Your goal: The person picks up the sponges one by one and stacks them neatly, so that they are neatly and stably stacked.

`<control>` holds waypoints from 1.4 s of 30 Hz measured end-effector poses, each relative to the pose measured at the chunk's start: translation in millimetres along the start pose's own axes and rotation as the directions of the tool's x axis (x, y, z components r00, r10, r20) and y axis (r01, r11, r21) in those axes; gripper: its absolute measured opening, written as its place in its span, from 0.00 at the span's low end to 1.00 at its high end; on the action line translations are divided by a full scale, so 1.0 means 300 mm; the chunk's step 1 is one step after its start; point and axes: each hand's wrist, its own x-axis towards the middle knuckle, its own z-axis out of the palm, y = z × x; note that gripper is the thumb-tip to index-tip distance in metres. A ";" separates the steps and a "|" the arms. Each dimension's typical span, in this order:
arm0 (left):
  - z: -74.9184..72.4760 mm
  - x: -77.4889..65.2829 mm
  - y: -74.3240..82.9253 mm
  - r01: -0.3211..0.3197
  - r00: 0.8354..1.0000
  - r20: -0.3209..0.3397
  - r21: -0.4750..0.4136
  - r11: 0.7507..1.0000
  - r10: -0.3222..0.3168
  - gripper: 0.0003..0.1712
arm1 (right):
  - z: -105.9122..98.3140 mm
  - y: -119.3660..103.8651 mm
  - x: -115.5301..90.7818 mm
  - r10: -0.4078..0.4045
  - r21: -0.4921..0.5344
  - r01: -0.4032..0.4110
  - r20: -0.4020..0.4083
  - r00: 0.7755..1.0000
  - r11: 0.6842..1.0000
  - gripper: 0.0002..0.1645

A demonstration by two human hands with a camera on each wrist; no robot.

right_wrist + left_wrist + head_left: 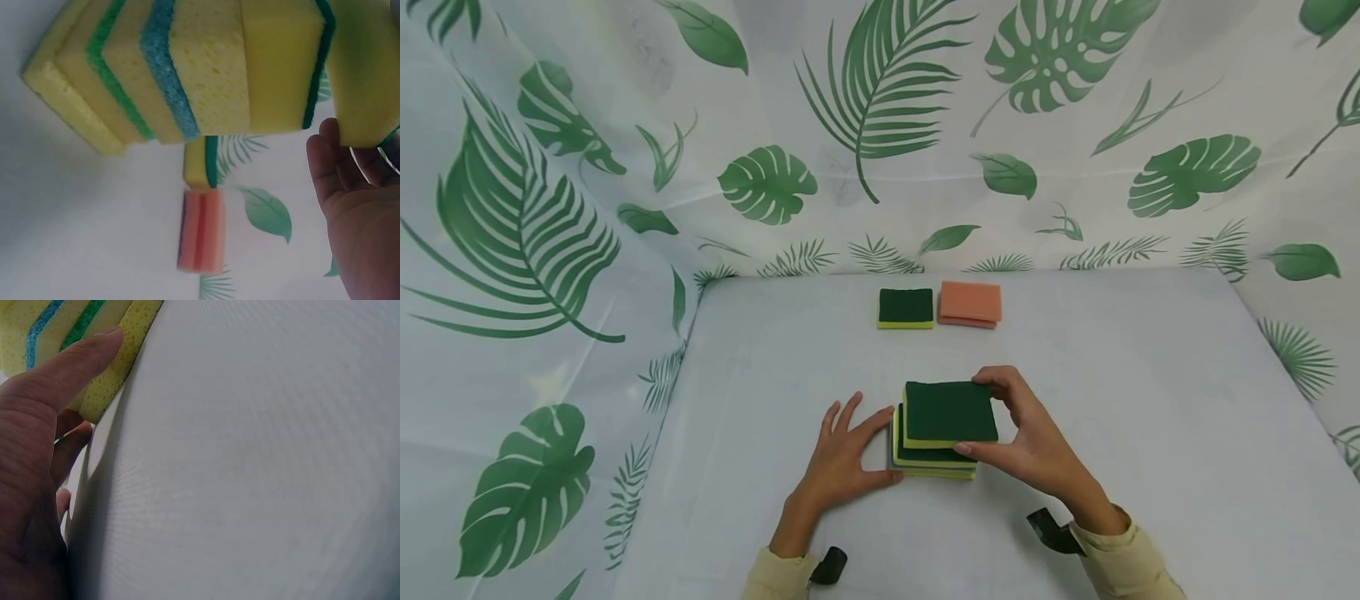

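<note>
A stack of sponges (936, 473) stands near the middle of the table, with yellow, green and blue layers showing at its side in the right wrist view. My left hand (841, 463) holds it at the left, thumb (94, 353) against the front side and index finger at the back left corner. Over the stack, my right hand (1033, 442) grips a yellow sponge with a dark green scouring face (950, 412) by its right end, thumb in front and fingers behind. That sponge, green side up, overlaps the stack and sits slightly right of it.
Farther back on the white table (760, 358) lie another green-and-yellow sponge (906, 307) and, right beside it, an orange-pink sponge pair (970, 302). Leaf-print cloth (880, 225) hangs behind and along both sides.
</note>
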 end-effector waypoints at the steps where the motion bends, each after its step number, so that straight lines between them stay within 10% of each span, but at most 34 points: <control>1: 0.000 0.000 -0.001 0.001 1.000 0.000 0.002 1.000 -0.001 0.53 | 0.003 0.000 -0.004 0.006 -0.002 -0.006 0.003 1.000 1.000 0.51; 42: 0.004 -0.006 -0.005 0.003 1.000 0.002 0.010 1.000 -0.003 0.54 | 0.069 0.014 -0.057 0.011 -0.092 -0.016 -0.056 0.998 0.996 0.54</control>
